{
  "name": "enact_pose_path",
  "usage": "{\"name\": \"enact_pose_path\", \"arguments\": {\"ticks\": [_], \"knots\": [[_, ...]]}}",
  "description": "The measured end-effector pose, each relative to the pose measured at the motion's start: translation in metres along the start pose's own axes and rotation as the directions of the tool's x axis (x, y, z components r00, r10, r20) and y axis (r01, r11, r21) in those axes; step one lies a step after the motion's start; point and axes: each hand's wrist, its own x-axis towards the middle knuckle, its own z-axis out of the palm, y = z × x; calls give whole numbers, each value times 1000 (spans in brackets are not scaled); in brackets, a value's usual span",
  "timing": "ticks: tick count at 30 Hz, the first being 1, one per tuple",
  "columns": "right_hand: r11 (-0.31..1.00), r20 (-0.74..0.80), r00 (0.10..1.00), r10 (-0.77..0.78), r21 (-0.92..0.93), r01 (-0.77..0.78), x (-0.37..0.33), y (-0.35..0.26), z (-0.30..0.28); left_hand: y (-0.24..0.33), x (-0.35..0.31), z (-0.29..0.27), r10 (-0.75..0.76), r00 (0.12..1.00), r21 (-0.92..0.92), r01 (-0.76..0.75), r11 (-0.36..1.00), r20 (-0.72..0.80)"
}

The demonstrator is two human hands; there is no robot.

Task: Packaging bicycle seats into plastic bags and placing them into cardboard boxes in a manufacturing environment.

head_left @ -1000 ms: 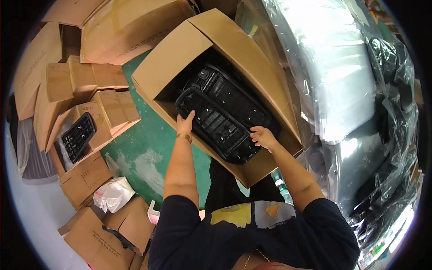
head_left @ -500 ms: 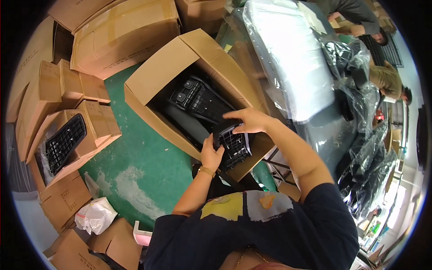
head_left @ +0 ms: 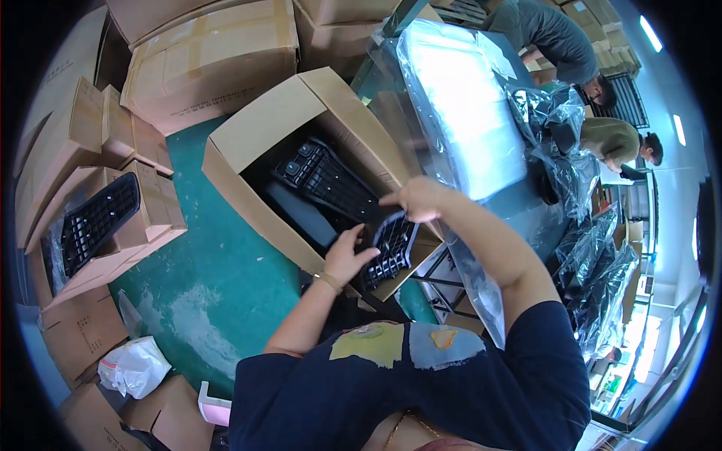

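Observation:
A black plastic ribbed panel (head_left: 394,242) lies tilted in the near end of an open cardboard box (head_left: 263,135), its grid side up. Beside its left edge is my left hand (head_left: 349,259), thumb and fingers apart. At the panel's upper right corner my right hand (head_left: 421,200) has its index finger stretched out; whether it touches the panel I cannot tell. Farther in, a similar black panel (head_left: 335,180) bears two square fittings at its far end. A smooth dark panel (head_left: 302,216) rests along the box's left side.
Stacked cartons (head_left: 214,64) line the far left. Another black ribbed panel (head_left: 101,222) leans in a carton at left. A white plastic bag (head_left: 135,367) sits lower left. To the right, a table holds plastic-wrapped white sheets (head_left: 462,105); people (head_left: 553,37) work beyond.
The ribbed panel, held up between both hands before, now lies flatter in the box's near end. Both hands have loosened from it, and the view has shifted slightly.

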Motion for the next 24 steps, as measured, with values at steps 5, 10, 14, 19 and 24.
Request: {"name": "enact_pose_path", "arguments": {"ticks": [5, 10, 14, 19, 24], "knots": [[955, -305, 940, 153, 291, -61, -105, 16, -132, -56, -7, -69, -498, 867, -606, 387, 695, -17], [685, -439, 669, 600, 713, -147, -268, 34, -143, -31, -8, -64, -675, 712, -852, 463, 244, 193], [356, -306, 501, 810, 934, -5, -346, 29, -23, 45, 28, -46, 100, 956, -921, 294, -254, 277], [-145, -23, 453, 891, 932, 332, -356, -12, 197, 107, 67, -60, 58, 997, -978, 55, -199, 44], [-482, -111, 678, 727, 620, 618, -326, -69, 228, 182, 76, -39, 88, 968, -968, 241, -66, 235]]}}
